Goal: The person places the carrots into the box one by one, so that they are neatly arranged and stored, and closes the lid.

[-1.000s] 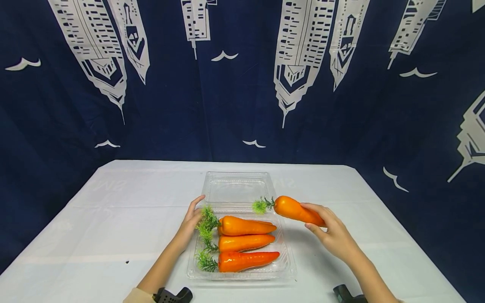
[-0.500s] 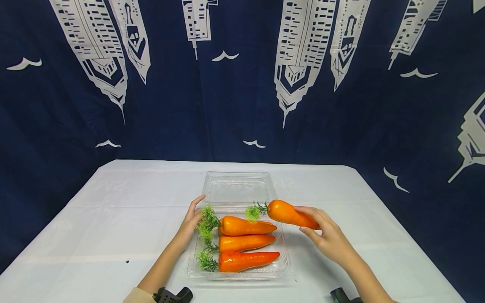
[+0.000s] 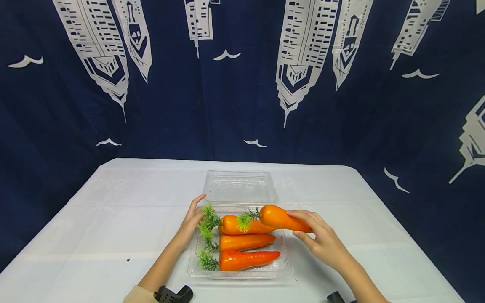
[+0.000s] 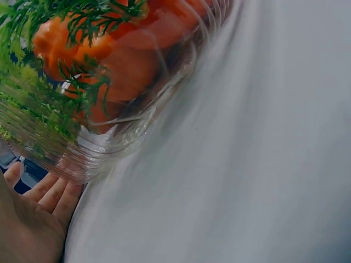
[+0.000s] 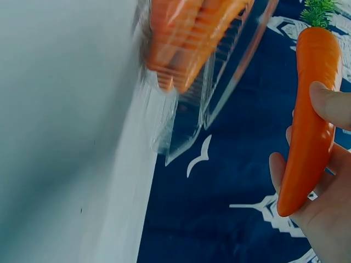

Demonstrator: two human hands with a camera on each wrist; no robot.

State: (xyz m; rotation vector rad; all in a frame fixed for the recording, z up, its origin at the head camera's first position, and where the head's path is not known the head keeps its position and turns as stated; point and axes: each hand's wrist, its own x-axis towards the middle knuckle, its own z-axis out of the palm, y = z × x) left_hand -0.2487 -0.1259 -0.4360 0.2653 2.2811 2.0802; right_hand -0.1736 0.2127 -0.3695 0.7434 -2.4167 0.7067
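My right hand point(image 3: 321, 240) grips an orange carrot point(image 3: 279, 217) with a feathery green top, thumb on one side and fingers on the other. The carrot is held above the right rear part of a clear plastic container point(image 3: 242, 275), its leaves pointing left. Inside lie several carrots in a row, tips to the right, among them a redder front carrot point(image 3: 248, 261). My left hand point(image 3: 189, 225) rests along the container's left side; in the left wrist view its fingers point(image 4: 54, 194) lie fairly straight against the ribbed wall.
The container's clear lid point(image 3: 240, 189) is folded back flat behind it. All this stands on a white-covered table point(image 3: 113, 235). A dark blue curtain point(image 3: 227, 105) with white building prints hangs behind. A small dark speck point(image 3: 128, 260) lies at left.
My right hand has moved left and slightly down with the carrot, bringing its leaves over the rear carrot in the container. My left hand has stayed in place.
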